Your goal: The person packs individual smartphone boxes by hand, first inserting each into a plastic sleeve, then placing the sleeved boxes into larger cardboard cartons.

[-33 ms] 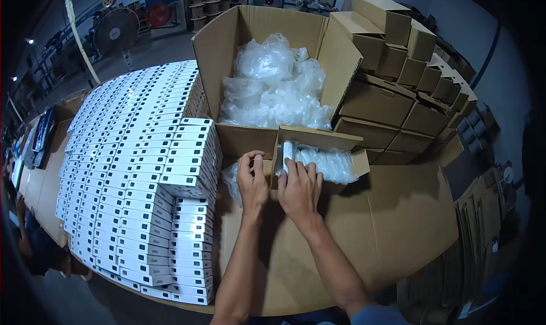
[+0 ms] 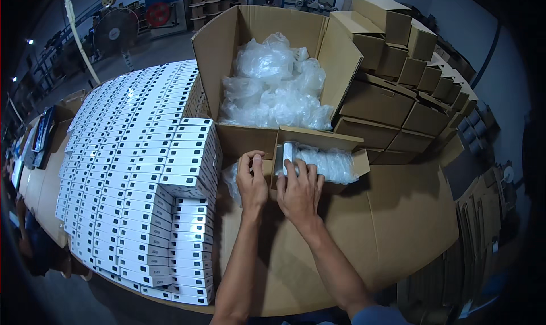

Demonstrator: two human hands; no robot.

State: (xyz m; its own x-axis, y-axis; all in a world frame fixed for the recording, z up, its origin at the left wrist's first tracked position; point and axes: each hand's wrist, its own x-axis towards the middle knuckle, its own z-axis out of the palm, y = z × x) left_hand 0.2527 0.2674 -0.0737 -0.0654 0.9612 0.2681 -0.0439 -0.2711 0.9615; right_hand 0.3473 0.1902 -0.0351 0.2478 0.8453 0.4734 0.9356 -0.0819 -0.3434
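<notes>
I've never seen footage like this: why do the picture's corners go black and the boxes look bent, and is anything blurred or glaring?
Head view: the fisheye lens bends straight edges toward the rim and leaves dark corners; the white boxes curve in a fan; the plastic bags catch bright glare; both hands, left hand and right hand, look sharp; the far background is dim.

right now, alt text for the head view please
Two bare hands, left hand and right hand, press a white item in clear wrap into a small open carton, with white boxes stacked left and a large bag-filled carton behind.
</notes>
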